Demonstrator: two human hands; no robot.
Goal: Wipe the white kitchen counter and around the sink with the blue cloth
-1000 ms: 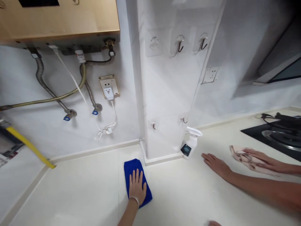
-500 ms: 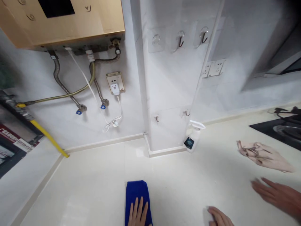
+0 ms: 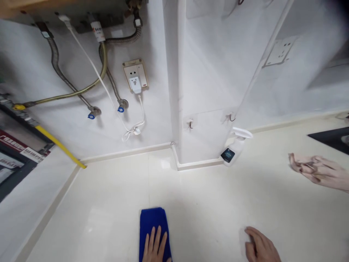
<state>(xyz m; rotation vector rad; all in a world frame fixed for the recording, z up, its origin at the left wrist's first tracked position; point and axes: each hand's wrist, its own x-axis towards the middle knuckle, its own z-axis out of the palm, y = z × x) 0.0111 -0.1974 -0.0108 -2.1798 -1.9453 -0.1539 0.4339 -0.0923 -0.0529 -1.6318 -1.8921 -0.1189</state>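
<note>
My left hand (image 3: 155, 247) lies flat on a folded blue cloth (image 3: 153, 217) at the bottom of the view, fingers stretched out and slightly spread. The cloth rests on the pale, glossy countertop (image 3: 201, 218). Farther right, at the lower edge, my right hand (image 3: 261, 245) is low over the counter with its fingers loosely bent. A gap shows between thumb and forefinger, and nothing is visible in that hand. Whether it touches the counter I cannot tell.
A white spray bottle (image 3: 233, 150) stands against the wall column (image 3: 207, 138). To the right lie a crumpled beige cloth (image 3: 319, 170) and a dark hob (image 3: 332, 139). Hoses, a plugged-in cord (image 3: 135, 84) and a yellow pipe (image 3: 61, 146) run along the left wall.
The view has tipped downward and shifted. Another person's hand, seen at the right edge before, is out of view. My left hand is still on the blue cloth; more of my right hand shows.
</note>
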